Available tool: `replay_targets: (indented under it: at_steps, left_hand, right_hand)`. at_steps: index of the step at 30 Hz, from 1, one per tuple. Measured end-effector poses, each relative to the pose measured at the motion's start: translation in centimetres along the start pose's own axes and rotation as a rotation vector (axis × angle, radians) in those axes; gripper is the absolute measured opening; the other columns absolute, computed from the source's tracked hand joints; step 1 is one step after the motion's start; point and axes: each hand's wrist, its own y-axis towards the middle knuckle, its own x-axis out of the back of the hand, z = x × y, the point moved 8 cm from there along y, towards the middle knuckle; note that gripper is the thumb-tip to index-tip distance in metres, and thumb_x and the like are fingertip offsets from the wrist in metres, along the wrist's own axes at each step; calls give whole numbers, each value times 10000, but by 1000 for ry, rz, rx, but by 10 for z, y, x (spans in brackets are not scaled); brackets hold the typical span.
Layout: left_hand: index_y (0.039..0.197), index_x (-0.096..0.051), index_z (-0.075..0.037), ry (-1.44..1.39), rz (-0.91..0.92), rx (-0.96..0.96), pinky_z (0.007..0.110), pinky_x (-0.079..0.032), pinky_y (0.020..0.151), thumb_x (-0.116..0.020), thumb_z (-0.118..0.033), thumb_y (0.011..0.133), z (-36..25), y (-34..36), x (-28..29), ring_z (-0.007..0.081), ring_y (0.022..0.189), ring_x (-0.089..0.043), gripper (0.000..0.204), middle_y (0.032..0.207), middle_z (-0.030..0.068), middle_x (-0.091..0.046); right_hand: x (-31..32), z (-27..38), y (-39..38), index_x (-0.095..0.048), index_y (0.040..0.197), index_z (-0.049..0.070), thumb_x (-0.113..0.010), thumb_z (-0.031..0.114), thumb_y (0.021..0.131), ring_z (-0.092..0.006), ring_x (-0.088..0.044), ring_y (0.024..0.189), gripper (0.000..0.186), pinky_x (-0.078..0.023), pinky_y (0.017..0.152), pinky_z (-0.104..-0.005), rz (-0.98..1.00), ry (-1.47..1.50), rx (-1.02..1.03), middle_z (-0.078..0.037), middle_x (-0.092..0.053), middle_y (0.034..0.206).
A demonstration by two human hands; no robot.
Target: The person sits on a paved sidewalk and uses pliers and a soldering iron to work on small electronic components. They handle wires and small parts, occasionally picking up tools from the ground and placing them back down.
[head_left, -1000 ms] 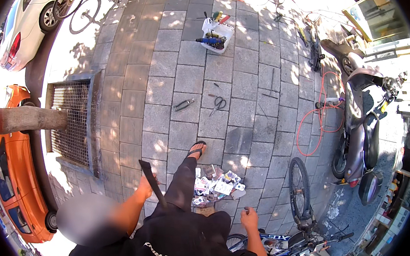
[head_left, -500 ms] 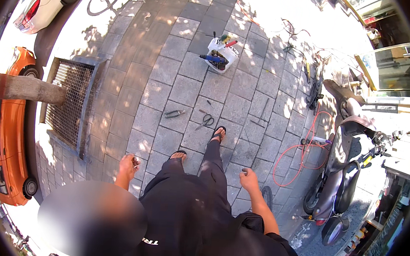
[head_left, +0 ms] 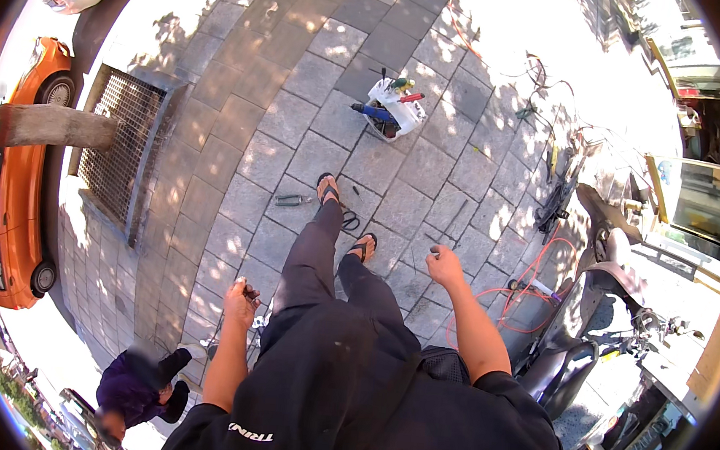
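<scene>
My left hand (head_left: 241, 303) hangs beside my left thigh, fingers curled around something small I cannot make out. On the other side, my right hand (head_left: 443, 265) is held forward over the paving, closed, with nothing seen sticking out of it. Ahead of my feet stands a white basket (head_left: 408, 120) with several tools in it, one blue-handled and one red. Pliers (head_left: 294, 200) lie on the paving left of my forward left foot. Dark-handled scissors (head_left: 349, 219) lie between my feet, partly covered by my leg. A thin metal tool (head_left: 459, 219) lies beyond my right hand.
A parked scooter (head_left: 570, 343) and an orange hose (head_left: 503, 291) are at the right. A tree trunk (head_left: 38, 128) rises from a metal grate (head_left: 120, 151) at the left, near an orange car (head_left: 10, 214). A person in purple (head_left: 131, 389) is at the lower left.
I have stepped forward: my left foot is now ahead of my right, beside the scissors. Both hands sit farther ahead of my body's middle, and a person has come into plain view at the lower left.
</scene>
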Motion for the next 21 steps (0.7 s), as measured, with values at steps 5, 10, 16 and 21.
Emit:
replay_targets:
  at_steps: [5,10,16,21]
  left_hand:
    - [941,-584,-174,-19,-144,190,387,-471,617,-603,-286,1055,38,37,12,214,711,-638,161,759,5,-597]
    - [977,-589,-156,33,-193,152,379,-491,595,-612,-265,1043,-30,78,-32,208,702,-658,130,778,5,-593]
    - [1047,-611,-137,-88,100,-109,327,-510,600,-614,-230,1072,-166,74,-184,172,758,-657,97,822,-2,-604]
    - [1064,-612,-116,-129,88,-159,316,-513,596,-614,-222,1074,-165,45,-236,172,760,-656,106,828,2,-607]
  right_hand:
    - [34,36,53,-730,1257,28,-647,284,915,-405,-719,1134,436,-556,1007,-461,20,-106,9,-256,-751,1188]
    - [68,82,105,-733,1248,17,-647,287,918,-410,-717,1136,435,-556,1006,-465,54,-124,-32,-263,-747,1197]
    - [90,148,197,-723,1242,37,-638,309,947,-416,-713,1126,410,-558,983,-484,96,-177,30,-233,-760,1168]
    - [93,205,249,-741,1199,24,-636,309,950,-423,-718,1105,393,-560,976,-476,137,-56,124,-231,-767,1138]
